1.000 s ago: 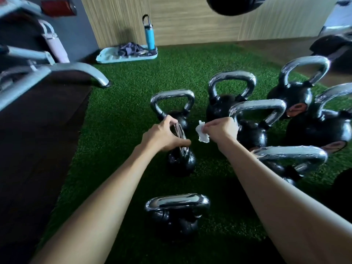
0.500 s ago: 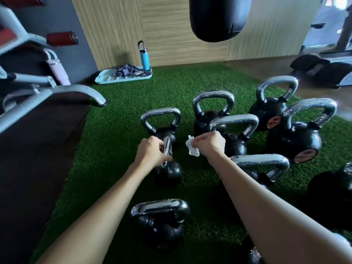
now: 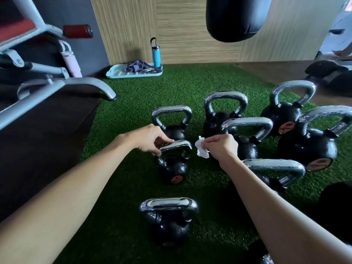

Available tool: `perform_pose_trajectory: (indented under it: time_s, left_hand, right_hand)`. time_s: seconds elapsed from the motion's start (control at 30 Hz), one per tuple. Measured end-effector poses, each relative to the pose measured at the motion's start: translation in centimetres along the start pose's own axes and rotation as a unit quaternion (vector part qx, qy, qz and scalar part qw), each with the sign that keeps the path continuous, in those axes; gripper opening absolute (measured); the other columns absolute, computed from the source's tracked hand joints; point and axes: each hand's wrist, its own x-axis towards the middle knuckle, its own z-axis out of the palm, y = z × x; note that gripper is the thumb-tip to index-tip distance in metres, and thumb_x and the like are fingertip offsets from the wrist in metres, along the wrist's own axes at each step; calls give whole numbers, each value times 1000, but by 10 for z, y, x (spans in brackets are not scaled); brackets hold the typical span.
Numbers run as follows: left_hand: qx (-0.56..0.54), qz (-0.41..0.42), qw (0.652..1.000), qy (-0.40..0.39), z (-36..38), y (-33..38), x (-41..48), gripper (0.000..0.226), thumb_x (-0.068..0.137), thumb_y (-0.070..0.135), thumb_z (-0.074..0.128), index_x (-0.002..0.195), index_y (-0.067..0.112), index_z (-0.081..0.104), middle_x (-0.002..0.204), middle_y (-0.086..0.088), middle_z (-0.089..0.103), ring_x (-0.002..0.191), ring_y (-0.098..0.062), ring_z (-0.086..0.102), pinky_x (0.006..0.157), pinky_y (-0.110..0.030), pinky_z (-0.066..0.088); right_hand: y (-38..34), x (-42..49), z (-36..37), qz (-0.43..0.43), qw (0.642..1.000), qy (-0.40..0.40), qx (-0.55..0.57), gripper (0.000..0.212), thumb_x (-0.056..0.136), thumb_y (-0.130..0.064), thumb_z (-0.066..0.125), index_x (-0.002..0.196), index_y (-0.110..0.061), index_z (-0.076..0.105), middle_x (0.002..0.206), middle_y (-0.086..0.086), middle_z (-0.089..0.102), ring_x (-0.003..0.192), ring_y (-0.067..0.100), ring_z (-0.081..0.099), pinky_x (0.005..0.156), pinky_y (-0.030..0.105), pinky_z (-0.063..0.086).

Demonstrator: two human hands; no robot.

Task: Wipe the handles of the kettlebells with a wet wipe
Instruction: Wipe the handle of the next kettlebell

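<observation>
Several black kettlebells with chrome handles stand on green turf. My left hand grips the left end of the chrome handle of a small kettlebell in the middle. My right hand pinches a crumpled white wet wipe just right of that handle, not touching it. Another small kettlebell stands nearest to me. One more stands behind the held one. Larger ones crowd the right side.
A grey weight bench frame reaches in from the left over dark flooring. A black punching bag hangs above the far kettlebells. By the wooden wall lies a pale tray with a cloth and a blue bottle.
My left hand has turned the small kettlebell, so its handle now lies broadside to me instead of edge-on. The right hand with the wipe stayed beside it. The view has tilted up.
</observation>
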Motion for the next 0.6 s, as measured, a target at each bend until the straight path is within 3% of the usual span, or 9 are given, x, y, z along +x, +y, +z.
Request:
perform_pose_trajectory:
  time_s: [0.1, 0.17, 0.23, 0.27, 0.33, 0.4, 0.47, 0.53, 0.6]
  left_hand:
    - [-2, 7, 1000, 0, -1, -1, 5, 70, 82, 16, 84, 140, 43, 55, 118, 7, 69, 45, 5, 54, 59, -26, 55]
    - [3, 14, 1000, 7, 0, -3, 7, 68, 85, 11, 81, 139, 45, 56, 110, 4, 74, 38, 2, 47, 57, -31, 56]
    - [-22, 21, 999, 13, 3, -8, 5, 65, 84, 12, 82, 135, 44, 59, 94, 18, 71, 45, 12, 51, 56, -14, 52]
    - [-69, 24, 997, 30, 5, -11, 4, 62, 82, 15, 84, 132, 43, 62, 95, 22, 71, 58, 19, 57, 65, -8, 52]
    - [-205, 17, 971, 124, 6, -19, 1, 50, 79, 24, 87, 122, 41, 70, 112, 16, 74, 82, 12, 70, 84, -19, 59]
    - [-235, -6, 937, 258, 6, -29, 3, 32, 79, 33, 85, 108, 36, 71, 109, 15, 75, 77, 5, 73, 79, -24, 62]
    - [-197, -36, 921, 335, 2, -39, 11, 40, 81, 39, 81, 106, 25, 53, 97, 19, 71, 68, 2, 71, 64, -20, 56]
    - [-171, -72, 922, 340, -3, -54, 26, 51, 84, 42, 77, 106, 22, 35, 95, 14, 64, 70, -5, 67, 60, -23, 47]
    - [-136, -102, 938, 301, -8, -70, 46, 47, 88, 40, 74, 106, 25, 33, 95, 8, 59, 79, -12, 63, 60, -26, 41]
  right_hand:
    - [5, -1, 1, 11, 1000, 3, 0, 11, 78, -16, 83, 88, -20, 82, 73, -13, 66, 63, -2, 55, 50, 14, 40]
    - [6, -1, 3, 12, 1000, 6, 3, 11, 78, -17, 84, 88, -19, 82, 73, -13, 65, 64, -2, 56, 51, 14, 40]
    - [5, 1, 6, 6, 1000, 8, 14, 10, 78, -17, 84, 88, -18, 81, 74, -13, 65, 64, -2, 56, 52, 14, 41]
    - [4, 3, 7, 2, 1000, 8, 21, 9, 79, -17, 83, 88, -18, 81, 73, -14, 64, 64, -1, 56, 52, 15, 42]
    - [0, 10, 12, -14, 999, 12, 29, 6, 81, -17, 82, 86, -18, 81, 71, -16, 62, 63, -2, 54, 53, 15, 42]
    - [-6, 20, 19, -29, 999, 15, 30, 3, 82, -19, 82, 84, -20, 80, 69, -18, 61, 63, -3, 54, 54, 14, 42]
    - [-15, 32, 27, -35, 999, 16, 27, 4, 81, -21, 82, 80, -24, 79, 69, -18, 63, 64, -3, 56, 55, 15, 42]
    - [-25, 45, 36, -35, 999, 12, 24, 11, 79, -22, 83, 74, -27, 76, 72, -16, 67, 65, -2, 58, 56, 15, 43]
    - [-37, 60, 44, -27, 999, 8, 19, 11, 78, -21, 84, 73, -27, 76, 75, -14, 69, 65, -1, 59, 54, 14, 42]
